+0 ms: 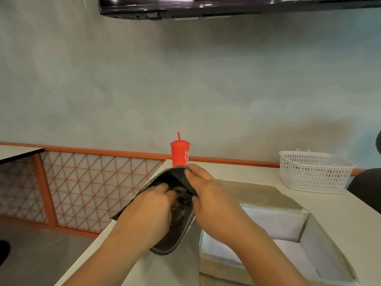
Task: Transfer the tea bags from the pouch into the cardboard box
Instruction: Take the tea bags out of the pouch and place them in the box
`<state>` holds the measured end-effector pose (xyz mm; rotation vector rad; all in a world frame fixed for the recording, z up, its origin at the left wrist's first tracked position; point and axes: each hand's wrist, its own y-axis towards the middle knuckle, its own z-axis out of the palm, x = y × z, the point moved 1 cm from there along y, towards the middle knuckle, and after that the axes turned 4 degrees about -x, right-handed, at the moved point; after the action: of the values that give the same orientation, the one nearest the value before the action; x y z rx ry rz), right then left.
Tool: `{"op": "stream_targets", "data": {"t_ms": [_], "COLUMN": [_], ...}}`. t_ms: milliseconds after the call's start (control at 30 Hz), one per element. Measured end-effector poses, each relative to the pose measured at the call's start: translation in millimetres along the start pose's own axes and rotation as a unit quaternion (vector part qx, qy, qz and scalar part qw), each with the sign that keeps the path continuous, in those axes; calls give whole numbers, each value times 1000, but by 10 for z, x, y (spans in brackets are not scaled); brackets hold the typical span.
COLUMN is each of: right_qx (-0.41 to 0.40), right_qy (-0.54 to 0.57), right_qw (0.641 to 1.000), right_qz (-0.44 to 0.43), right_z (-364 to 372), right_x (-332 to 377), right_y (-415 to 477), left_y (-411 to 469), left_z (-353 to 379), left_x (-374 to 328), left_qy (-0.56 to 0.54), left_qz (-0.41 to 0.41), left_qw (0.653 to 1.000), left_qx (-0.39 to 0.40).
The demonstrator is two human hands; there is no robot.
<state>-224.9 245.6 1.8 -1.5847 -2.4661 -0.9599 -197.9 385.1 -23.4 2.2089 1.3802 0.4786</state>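
A dark foil pouch (pixel 165 178) with a silver inside is held above the table's left part, its mouth facing me. My right hand (pixel 208 188) pinches the pouch's right rim near the top. My left hand (pixel 152 205) reaches into the mouth, its fingertips hidden inside among dim wrapped tea bags (pixel 181 201). What those fingers hold cannot be made out. An open cardboard box (pixel 305 230) with a pale inside stands just right of the pouch, under my right forearm, its flap folded back behind it.
A red cup with a straw (pixel 179 153) stands behind the pouch at the table's far edge. A white plastic basket (pixel 313 172) sits at the back right. The table's left edge (pixel 99 232) drops to the floor beside an orange lattice railing (pixel 92 178).
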Motion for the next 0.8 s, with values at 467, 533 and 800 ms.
{"op": "stream_targets", "data": {"t_ms": [467,533,800], "right_qx": [4,6,-14], "right_qy": [78,79,91], "right_qw": [997,997,995], "right_qz": [24,17,23], "right_z": [149,169,253], "right_x": [-373,-392,-402], "right_y": [260,277,273], "left_y": [635,660,543], "left_z": [704,713,741], "left_x": [1,-19,30], "left_qy": [89,93,2], "left_qz": [-145,-155,-132], "left_qw": [973,974,986], "left_qx": [158,134,104]}}
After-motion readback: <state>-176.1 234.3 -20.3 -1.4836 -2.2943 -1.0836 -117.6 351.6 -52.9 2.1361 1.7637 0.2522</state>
